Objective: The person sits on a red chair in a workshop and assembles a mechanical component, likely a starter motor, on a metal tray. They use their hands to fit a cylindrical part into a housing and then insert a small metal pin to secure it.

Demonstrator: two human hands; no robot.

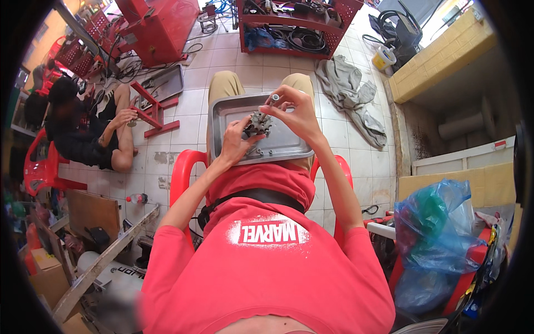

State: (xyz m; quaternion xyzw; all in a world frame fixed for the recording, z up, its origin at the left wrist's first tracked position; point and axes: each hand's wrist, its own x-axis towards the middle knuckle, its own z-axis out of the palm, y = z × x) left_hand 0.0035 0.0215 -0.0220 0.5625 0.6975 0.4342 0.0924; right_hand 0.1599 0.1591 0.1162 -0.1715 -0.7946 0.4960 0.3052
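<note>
A grey metal tray [300,149] lies across my lap. Over it, my left hand [236,142] is closed round a round, toothed metal machine part [259,126], gripping it from its left side. My right hand [299,112] pinches a slim metal tool with a round, socket-like end [275,98], which points down to the top of the toothed part. Fingers cover much of the tool, so its exact kind and whether it touches the part cannot be made out. Several small metal pieces [262,152] rest on the tray floor below my hands.
Ahead stands a red tool cart [295,39] loaded with tools and cables. A person [83,122] sits at the left beside a red metal stand [156,114]. A grey cloth [353,94] lies on the tiles at right. Blue plastic bags [434,234] are piled near my right elbow.
</note>
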